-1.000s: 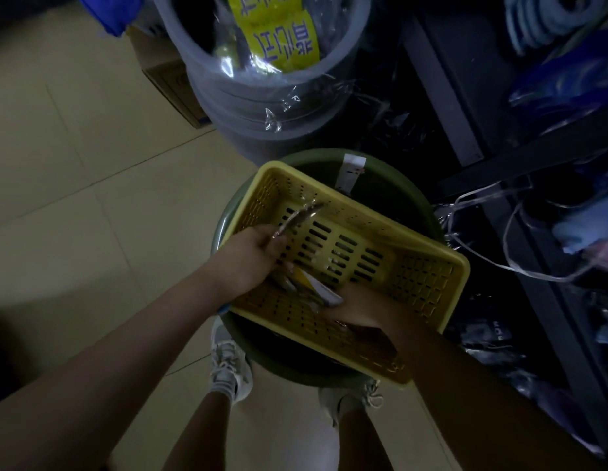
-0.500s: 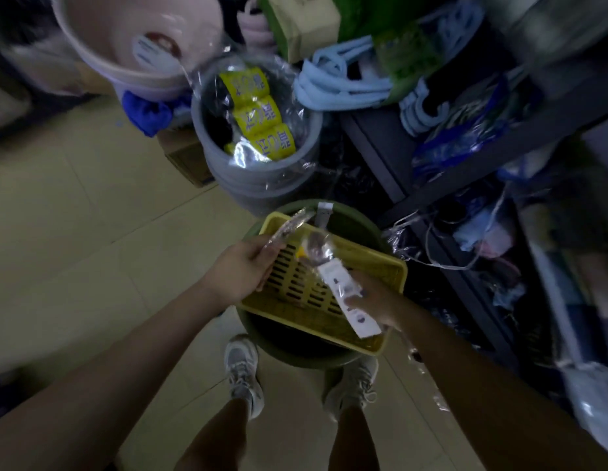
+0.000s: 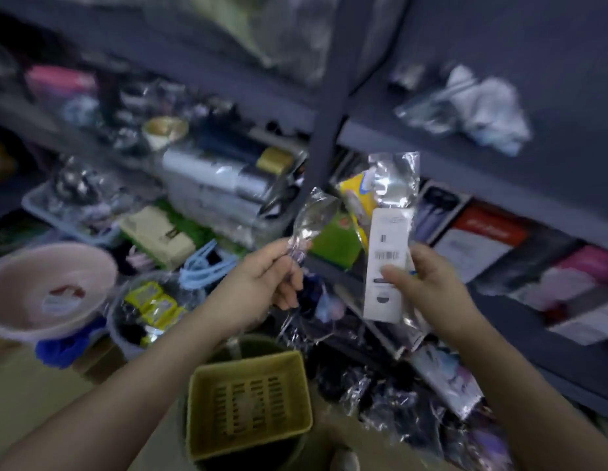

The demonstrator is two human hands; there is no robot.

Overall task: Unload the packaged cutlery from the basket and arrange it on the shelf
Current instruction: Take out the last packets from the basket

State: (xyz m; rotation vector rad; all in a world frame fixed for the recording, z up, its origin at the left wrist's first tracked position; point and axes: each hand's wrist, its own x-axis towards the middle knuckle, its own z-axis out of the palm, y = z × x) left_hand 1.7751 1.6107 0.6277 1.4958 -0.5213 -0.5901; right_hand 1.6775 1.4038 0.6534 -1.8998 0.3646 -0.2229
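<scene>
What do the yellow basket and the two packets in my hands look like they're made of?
The yellow basket: matte moulded plastic, judging by its slotted walls. The packet in the left hand, the clear packet: glossy, crinkled transparent film. The right hand holds the carded packet: shiny film with a white barcoded insert, probably card.

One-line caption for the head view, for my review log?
Left hand and right hand each hold a clear cutlery packet up toward cluttered shelves, above the yellow basket.
</scene>
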